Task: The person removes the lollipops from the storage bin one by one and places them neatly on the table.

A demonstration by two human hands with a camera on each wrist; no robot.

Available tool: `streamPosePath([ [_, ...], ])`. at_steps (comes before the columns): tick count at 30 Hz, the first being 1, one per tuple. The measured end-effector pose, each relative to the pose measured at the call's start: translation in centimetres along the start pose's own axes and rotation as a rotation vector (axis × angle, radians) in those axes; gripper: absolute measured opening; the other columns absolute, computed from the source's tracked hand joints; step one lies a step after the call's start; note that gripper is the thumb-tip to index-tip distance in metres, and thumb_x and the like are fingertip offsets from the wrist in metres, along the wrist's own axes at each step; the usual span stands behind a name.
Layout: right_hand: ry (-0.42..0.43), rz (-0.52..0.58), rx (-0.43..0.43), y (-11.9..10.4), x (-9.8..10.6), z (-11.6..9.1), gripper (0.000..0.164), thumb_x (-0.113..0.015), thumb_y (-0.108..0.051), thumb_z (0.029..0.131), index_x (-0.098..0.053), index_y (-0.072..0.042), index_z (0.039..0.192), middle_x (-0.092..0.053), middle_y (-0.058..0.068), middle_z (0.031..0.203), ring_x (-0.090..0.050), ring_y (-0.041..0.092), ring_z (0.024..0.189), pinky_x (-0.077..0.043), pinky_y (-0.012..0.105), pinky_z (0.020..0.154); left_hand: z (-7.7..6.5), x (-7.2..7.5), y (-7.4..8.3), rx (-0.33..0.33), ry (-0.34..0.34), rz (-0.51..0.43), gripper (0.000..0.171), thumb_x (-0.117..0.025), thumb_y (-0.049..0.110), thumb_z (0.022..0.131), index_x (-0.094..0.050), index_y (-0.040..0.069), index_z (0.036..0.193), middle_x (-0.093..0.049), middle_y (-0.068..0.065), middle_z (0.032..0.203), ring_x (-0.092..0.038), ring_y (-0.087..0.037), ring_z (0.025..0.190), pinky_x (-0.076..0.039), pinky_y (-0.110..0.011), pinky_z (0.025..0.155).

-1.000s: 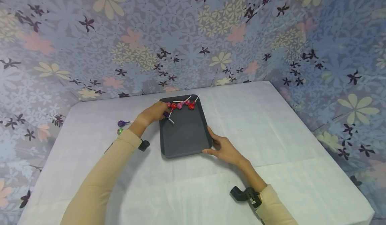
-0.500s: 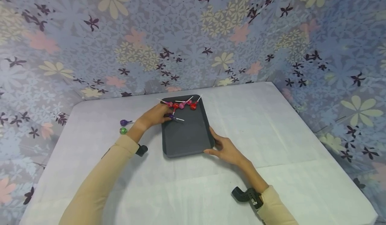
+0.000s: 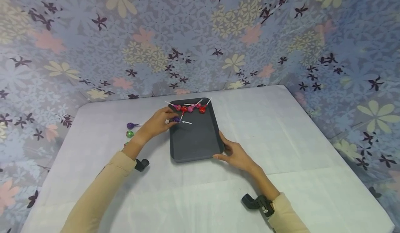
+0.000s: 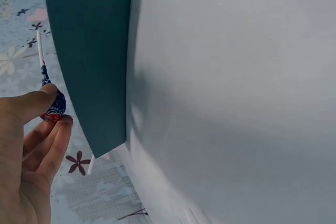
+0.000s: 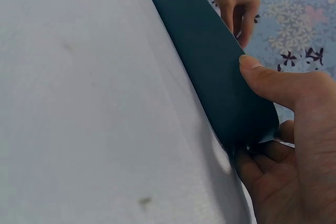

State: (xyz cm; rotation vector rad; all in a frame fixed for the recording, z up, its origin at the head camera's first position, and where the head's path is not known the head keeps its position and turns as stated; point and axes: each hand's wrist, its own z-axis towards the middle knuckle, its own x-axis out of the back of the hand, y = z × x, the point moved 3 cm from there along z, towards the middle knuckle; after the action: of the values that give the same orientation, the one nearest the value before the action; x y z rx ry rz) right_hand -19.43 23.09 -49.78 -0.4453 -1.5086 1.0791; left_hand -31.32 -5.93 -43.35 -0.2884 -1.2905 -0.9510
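Note:
Over the left side of a dark grey baking tray [image 3: 196,141], my left hand [image 3: 154,124] pinches a purple-wrapped lollipop [image 3: 176,119] by its head, its white stick pointing right. The left wrist view shows this lollipop's head [image 4: 55,106] between thumb and fingertips. My right hand [image 3: 235,156] grips the tray's near right corner, thumb at the rim and fingers curled beneath in the right wrist view. Along the tray's far end lie several lollipops, among them a red one [image 3: 202,109], a pink one [image 3: 190,109] and another red one [image 3: 184,109].
Left of the tray on the white cloth [image 3: 275,129] lie a purple lollipop [image 3: 130,125] and a green one [image 3: 129,134]. Something small and reddish-green [image 3: 126,143] is mostly hidden by my left forearm. A flowered curtain [image 3: 200,69] rises behind the table.
The held lollipop's stick has swung from pointing toward me to pointing right. My left hand has drawn slightly back to the left; my right hand stays on the tray corner.

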Motion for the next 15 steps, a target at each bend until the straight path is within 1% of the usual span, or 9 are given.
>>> streamPosePath([
  [2, 0.001, -0.003, 0.005, 0.1, 0.0, 0.0, 0.094, -0.075, -0.032, 0.086, -0.017, -0.008, 0.156, -0.035, 0.021, 0.152, -0.053, 0.035, 0.127, -0.051, 0.040, 0.098, -0.7, 0.4, 0.1, 0.004, 0.037, -0.009, 0.028, -0.072, 0.007, 0.088, -0.070, -0.005, 0.113, -0.063, -0.018, 0.104, -0.062, -0.027, 0.090, -0.054, -0.039, 0.075],
  [6, 0.001, 0.001, 0.014, 0.2, 0.0, 0.1, 0.095, -0.075, -0.034, 0.086, -0.017, -0.008, 0.156, -0.036, 0.022, 0.151, -0.054, 0.034, 0.127, -0.050, 0.040, 0.099, -2.1, 0.9, 0.1, 0.034, 0.097, -0.018, 0.026, -0.073, 0.004, 0.086, -0.071, -0.006, 0.110, -0.063, -0.018, 0.104, -0.063, -0.028, 0.090, -0.054, -0.040, 0.076],
  [9, -0.005, 0.009, 0.009, 0.3, 0.0, 0.1, 0.094, -0.075, -0.033, 0.086, -0.016, -0.007, 0.156, -0.036, 0.022, 0.151, -0.053, 0.034, 0.127, -0.049, 0.040, 0.100, -3.3, 1.3, 0.1, 0.063, 0.129, -0.009, 0.025, -0.074, 0.004, 0.085, -0.072, -0.006, 0.108, -0.064, -0.018, 0.105, -0.064, -0.028, 0.089, -0.055, -0.040, 0.076],
  [12, -0.010, 0.012, -0.006, 0.3, -0.1, 0.1, 0.094, -0.075, -0.030, 0.086, -0.016, -0.009, 0.156, -0.036, 0.022, 0.152, -0.053, 0.034, 0.128, -0.049, 0.040, 0.100, -4.4, 1.7, 0.2, 0.071, 0.156, 0.014, 0.025, -0.074, 0.004, 0.084, -0.071, -0.007, 0.106, -0.065, -0.019, 0.105, -0.067, -0.028, 0.089, -0.057, -0.040, 0.077],
  [15, -0.017, 0.014, -0.009, 0.1, -0.2, 0.1, 0.092, -0.074, -0.024, 0.087, -0.015, -0.007, 0.156, -0.035, 0.023, 0.152, -0.052, 0.036, 0.128, -0.049, 0.041, 0.100, -5.7, 2.2, 0.4, 0.083, 0.177, 0.025, 0.026, -0.074, 0.004, 0.084, -0.070, -0.008, 0.107, -0.067, -0.021, 0.104, -0.069, -0.030, 0.088, -0.058, -0.041, 0.077],
])
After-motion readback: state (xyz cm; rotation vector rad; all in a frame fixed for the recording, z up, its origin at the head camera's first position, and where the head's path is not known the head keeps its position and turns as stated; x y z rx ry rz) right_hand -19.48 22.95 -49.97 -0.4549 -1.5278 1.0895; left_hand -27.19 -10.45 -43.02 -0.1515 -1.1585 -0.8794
